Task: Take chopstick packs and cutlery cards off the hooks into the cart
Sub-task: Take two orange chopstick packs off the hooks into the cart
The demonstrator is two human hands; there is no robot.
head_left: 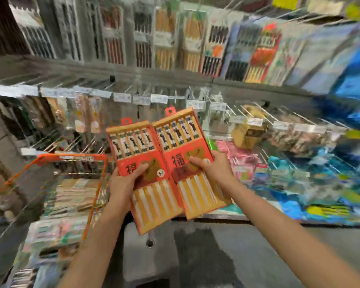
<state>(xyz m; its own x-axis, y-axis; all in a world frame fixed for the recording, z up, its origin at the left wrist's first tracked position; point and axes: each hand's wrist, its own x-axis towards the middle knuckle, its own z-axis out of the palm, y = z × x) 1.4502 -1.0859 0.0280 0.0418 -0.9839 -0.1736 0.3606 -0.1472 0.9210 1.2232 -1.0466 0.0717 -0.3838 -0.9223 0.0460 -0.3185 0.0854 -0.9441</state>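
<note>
left red chopstick pack point(146, 175) | right red chopstick pack point(187, 161) | side by side, tilted

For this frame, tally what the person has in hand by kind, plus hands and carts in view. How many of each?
Red-and-orange chopstick packs in hand: 2, the left pack and the right pack
Hands gripping them: 2, left hand and right hand
Orange-rimmed wire cart: 1
Total: 5
Hanging stock behind is too blurred to count.
</note>
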